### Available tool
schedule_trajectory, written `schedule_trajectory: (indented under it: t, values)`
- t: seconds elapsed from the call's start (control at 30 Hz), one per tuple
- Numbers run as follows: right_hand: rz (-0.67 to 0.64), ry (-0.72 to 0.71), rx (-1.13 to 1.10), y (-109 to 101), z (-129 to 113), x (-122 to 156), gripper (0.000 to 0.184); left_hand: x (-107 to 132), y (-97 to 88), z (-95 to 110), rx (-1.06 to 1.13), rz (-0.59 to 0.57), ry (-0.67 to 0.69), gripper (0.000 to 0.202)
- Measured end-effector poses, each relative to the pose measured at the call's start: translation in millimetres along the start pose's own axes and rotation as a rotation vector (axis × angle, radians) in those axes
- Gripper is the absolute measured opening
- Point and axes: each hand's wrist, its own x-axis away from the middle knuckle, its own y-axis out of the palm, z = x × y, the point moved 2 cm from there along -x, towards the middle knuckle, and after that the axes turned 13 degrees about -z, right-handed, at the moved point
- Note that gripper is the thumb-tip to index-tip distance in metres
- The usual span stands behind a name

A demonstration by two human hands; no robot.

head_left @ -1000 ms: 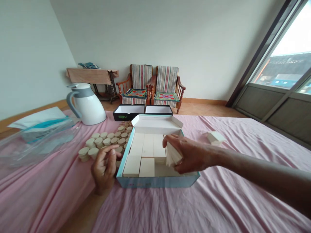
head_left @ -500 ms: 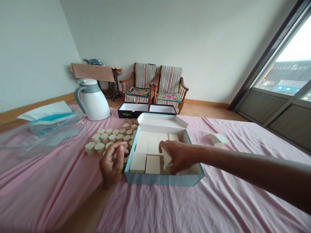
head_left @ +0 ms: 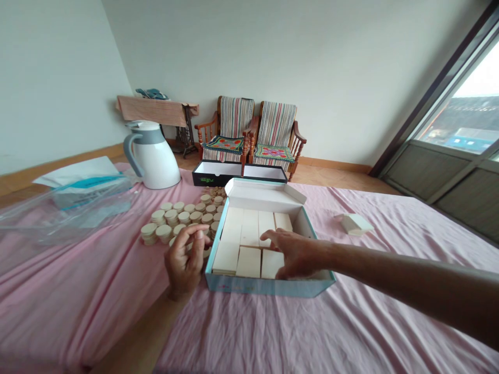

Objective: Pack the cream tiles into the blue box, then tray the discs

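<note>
A light blue cardboard box (head_left: 268, 287) lies open on the pink cloth, its lid flap standing at the back. Rows of pale wooden blocks (head_left: 249, 228) fill most of it. My right hand (head_left: 298, 254) reaches into the box from the right, fingers stretched flat on a block (head_left: 271, 263) in the near row, holding nothing. My left hand (head_left: 185, 259) rests on the cloth against the box's left wall, its fingers curled together with nothing visible in them. Several stacks of round wooden discs (head_left: 175, 215) stand just behind it.
A white and grey jug (head_left: 154, 161) stands at the back left, beside a clear plastic bag (head_left: 66, 208). An open black box (head_left: 218, 174) lies behind the blue one. A few loose blocks (head_left: 356, 223) lie at the right. Two striped chairs (head_left: 253, 137) stand by the wall.
My right hand lowered the block it held into the near row of the box and now lies flat on it. My left hand stayed put. The view shifted slightly.
</note>
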Motion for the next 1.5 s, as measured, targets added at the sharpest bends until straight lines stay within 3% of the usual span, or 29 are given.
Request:
schedule_trajectory:
  t: [0.1,0.2,0.27,0.37,0.47,0.6,0.7,0.8,0.9,1.0,1.1,1.17,1.23,1.3,1.5]
  values:
    - [0.071,-0.032,-0.005,-1.8,3.2,3.9,0.074,0.4,-0.7,-0.6,-0.011,0.001,-0.009,0.024]
    - [0.216,-0.027,-0.015,-8.0,6.5,13.2,0.043,0.5,-0.6,-2.5,-0.004,-0.010,-0.010,0.023]
    - [0.156,0.033,-0.052,-8.4,10.2,18.6,0.030,-0.1,0.2,-3.6,-0.011,-0.030,-0.003,0.020]
    - [-0.067,0.105,-0.062,-0.3,16.7,21.2,0.019,-2.5,2.3,-5.1,-0.030,-0.098,-0.008,0.019]
    - [-0.112,0.106,-0.065,10.8,22.4,15.3,0.014,-5.5,4.4,-8.1,-0.004,-0.204,-0.061,0.021]
    - [-0.058,0.126,-0.250,22.1,27.4,0.1,0.013,-7.6,6.3,-12.2,0.092,-0.300,-0.118,0.024]
    - [-0.014,0.136,-0.287,24.6,27.4,-5.2,0.013,-8.4,6.6,-12.0,0.111,-0.304,-0.130,0.025]
    - [0.029,0.059,-0.191,20.7,24.2,2.7,0.013,-8.7,6.2,-9.3,0.065,-0.290,-0.118,0.025]
    - [0.230,-0.041,-0.083,5.5,29.1,22.4,0.024,-6.8,4.7,-7.6,0.017,-0.230,-0.099,0.026]
    - [0.533,-0.021,-0.073,-19.2,64.6,45.6,0.031,-3.4,1.8,-7.3,-0.019,-0.105,-0.074,0.026]
    - [0.707,0.095,-0.103,-41.1,132.2,67.0,0.035,-0.9,-1.0,-4.8,-0.025,0.020,-0.014,0.026]
    - [0.772,0.278,-0.108,-49.5,182.7,81.2,0.042,-0.3,-2.2,-2.8,-0.011,0.078,-0.003,0.025]
    - [0.771,0.407,-0.069,-52.2,223.6,92.7,0.053,-0.5,-2.9,-1.9,-0.004,0.113,-0.021,0.025]
    - [0.691,0.461,0.012,-51.6,249.5,97.6,0.061,-1.2,-2.9,-2.2,-0.018,0.129,-0.039,0.025]
    - [0.658,0.617,0.051,-62.6,267.6,71.3,0.042,-3.6,0.5,-5.1,-0.036,0.131,-0.058,0.024]
